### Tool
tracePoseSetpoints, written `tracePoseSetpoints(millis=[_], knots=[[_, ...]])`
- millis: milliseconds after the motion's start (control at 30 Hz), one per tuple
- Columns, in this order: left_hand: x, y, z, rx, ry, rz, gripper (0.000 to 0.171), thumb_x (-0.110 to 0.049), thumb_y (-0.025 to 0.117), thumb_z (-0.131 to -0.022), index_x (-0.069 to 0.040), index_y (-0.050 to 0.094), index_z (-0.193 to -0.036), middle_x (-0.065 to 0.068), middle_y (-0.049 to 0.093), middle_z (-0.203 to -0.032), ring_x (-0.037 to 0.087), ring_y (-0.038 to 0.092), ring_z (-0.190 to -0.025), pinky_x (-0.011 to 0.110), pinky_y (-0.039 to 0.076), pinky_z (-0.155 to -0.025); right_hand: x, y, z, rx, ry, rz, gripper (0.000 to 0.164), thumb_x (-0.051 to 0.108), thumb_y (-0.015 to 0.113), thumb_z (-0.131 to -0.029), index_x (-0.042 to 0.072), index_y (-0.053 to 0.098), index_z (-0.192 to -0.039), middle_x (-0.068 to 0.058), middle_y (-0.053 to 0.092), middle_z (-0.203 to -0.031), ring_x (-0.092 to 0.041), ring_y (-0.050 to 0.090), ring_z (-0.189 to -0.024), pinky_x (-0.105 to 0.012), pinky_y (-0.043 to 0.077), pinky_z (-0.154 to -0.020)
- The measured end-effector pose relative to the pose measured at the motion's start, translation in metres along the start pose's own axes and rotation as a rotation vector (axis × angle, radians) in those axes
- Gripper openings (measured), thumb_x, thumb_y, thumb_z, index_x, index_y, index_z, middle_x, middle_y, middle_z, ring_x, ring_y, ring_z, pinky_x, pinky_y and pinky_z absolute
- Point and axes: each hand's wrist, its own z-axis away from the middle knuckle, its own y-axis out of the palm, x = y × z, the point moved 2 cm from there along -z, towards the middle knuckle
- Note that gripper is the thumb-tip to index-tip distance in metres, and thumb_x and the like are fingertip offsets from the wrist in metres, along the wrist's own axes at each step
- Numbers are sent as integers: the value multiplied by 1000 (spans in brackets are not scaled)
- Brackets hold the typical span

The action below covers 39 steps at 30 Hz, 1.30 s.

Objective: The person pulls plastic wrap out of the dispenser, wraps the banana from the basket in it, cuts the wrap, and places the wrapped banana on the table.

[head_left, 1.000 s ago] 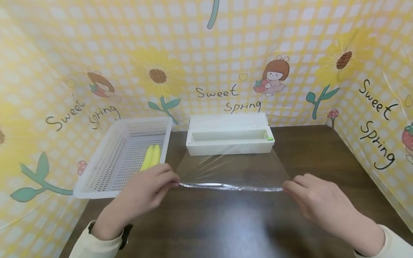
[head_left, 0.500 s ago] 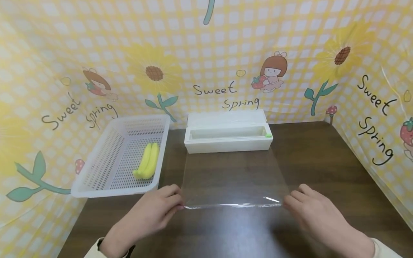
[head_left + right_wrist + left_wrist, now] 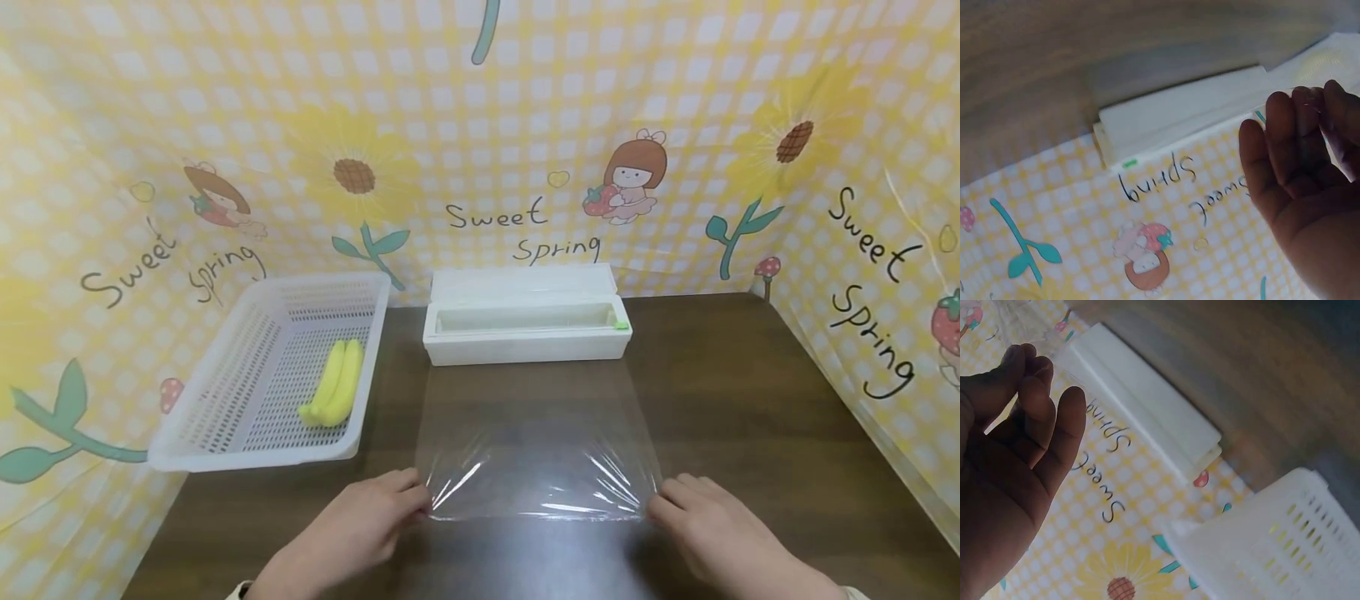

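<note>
A clear sheet of plastic wrap (image 3: pixel 536 450) stretches from the white wrap box (image 3: pixel 525 346) toward the near side of the dark table. Its near left corner is pinched by my left hand (image 3: pixel 367 521), thumb against fingers, as the left wrist view also shows with the hand (image 3: pixel 1016 444). At the near right corner my right hand (image 3: pixel 712 525) pinches the film the same way; in the right wrist view that hand (image 3: pixel 1310 181) has thumb and fingertips together. The box's lid (image 3: pixel 522 285) stands raised at the back, and a small green piece (image 3: pixel 621 326) sits at its right end.
To the left stands a white perforated basket (image 3: pixel 217 375) with yellow bananas (image 3: pixel 335 385) inside. Patterned yellow checked sheeting (image 3: pixel 480 133) rises behind and at both sides of the brown wooden table (image 3: pixel 720 400).
Both hands have drawn the plastic wrap toward the near edge, so a longer stretch of film now lies between them and the box. The bananas have come fully into view.
</note>
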Motion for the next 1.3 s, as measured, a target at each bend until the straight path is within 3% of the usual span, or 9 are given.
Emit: tracePoseSetpoints(millis=[233, 400, 567, 767, 1300], knots=[[2, 16, 1, 125, -60, -9, 31, 8, 73, -72, -18, 65, -89, -10, 53, -83, 7, 53, -68, 21, 47, -59, -5, 19, 11, 46, 34, -31, 50, 19, 17, -106, 16, 60, -80, 11, 46, -76, -9, 45, -67, -22, 41, -59], [3, 26, 1, 167, -81, -9, 24, 4, 72, -78, -16, 64, -87, -10, 52, -82, 7, 50, -67, 22, 46, -58, -7, 26, 15, 86, 37, -40, 52, 19, 14, -103, 14, 63, -86, 10, 49, -77, -10, 45, -68, -23, 43, -60], [5, 31, 1, 133, -69, -15, 15, -7, 75, -85, -18, 66, -88, -10, 54, -84, 9, 56, -71, 26, 50, -60, -7, 30, 15, 65, 31, -29, 51, 21, 17, -106, 15, 62, -83, 8, 51, -78, -12, 49, -69, -27, 45, -60], [8, 34, 0, 104, -59, -14, 12, -12, 76, -87, -19, 66, -89, -9, 58, -88, 11, 60, -74, 31, 52, -62, -6, 32, 15, 43, 28, -14, 50, 21, 19, -107, 15, 61, -80, 7, 51, -77, -14, 49, -69, -30, 45, -59], [14, 35, -9, 146, -97, -45, 13, -15, 76, -89, -17, 64, -87, -9, 51, -80, 11, 55, -69, 29, 50, -59, -11, 40, 10, 47, 45, 6, 49, 20, 17, -104, 15, 56, -76, 6, 44, -75, -16, 45, -67, -33, 44, -57]])
